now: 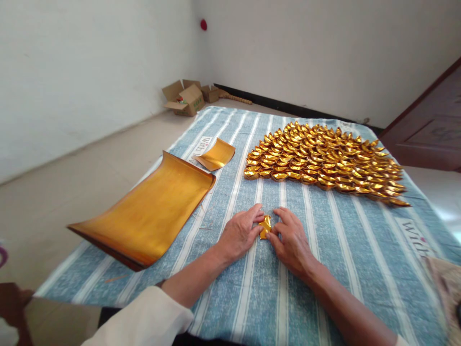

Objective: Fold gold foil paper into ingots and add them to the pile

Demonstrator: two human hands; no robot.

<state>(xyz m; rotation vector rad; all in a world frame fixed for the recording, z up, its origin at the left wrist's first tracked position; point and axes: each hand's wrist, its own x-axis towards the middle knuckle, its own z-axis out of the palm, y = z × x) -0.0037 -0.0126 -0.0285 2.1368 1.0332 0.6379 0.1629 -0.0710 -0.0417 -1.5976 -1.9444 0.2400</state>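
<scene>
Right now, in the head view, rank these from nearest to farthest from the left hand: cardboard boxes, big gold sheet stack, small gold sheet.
1. Big gold sheet stack, just left of the left hand.
2. Small gold sheet, farther up the cloth.
3. Cardboard boxes, on the floor in the far corner.

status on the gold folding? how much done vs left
Done: a big spread of folded gold pieces laid in rows on the striped cloth. In hand: left hand and right hand press one small gold piece flat between them. Left: a stack of gold sheets and a loose sheet.
</scene>
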